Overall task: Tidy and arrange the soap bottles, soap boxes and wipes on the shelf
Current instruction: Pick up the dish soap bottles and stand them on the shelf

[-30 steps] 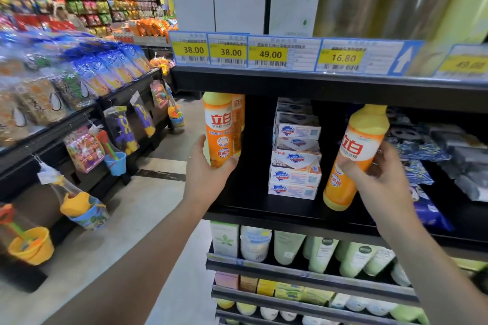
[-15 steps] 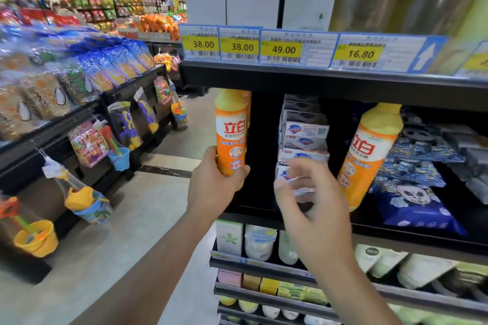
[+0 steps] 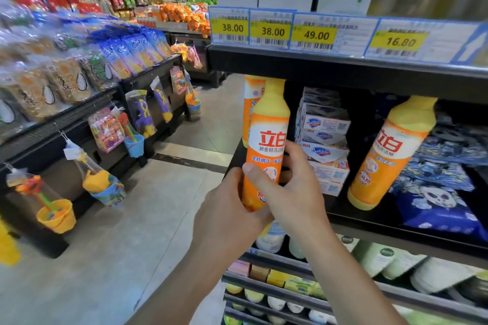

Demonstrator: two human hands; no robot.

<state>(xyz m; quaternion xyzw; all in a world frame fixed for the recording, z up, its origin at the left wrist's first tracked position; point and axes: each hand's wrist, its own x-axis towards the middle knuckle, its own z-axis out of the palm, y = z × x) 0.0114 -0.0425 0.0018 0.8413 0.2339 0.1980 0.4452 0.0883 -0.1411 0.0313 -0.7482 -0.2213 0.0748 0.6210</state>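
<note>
Right hand [image 3: 295, 192] has crossed from the soap boxes [image 3: 323, 140] to join left hand [image 3: 232, 208], fingers of both curled round the dish-soap bottle [image 3: 266, 145] off the shelf [image 3: 396, 229] edge at 9 o'clock; the leaning bottle [image 3: 388, 153] at 3 o'clock and wipes [image 3: 443, 171] remain untidied.

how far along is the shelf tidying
Early on, it seems. Done: the soap boxes sit in a rough stack. In hand: both the left hand and right hand grip one orange bottle at the shelf's left end, in front of another bottle. Left: the leaning bottle needs righting, and the wipes packs lie in a loose pile.
</note>
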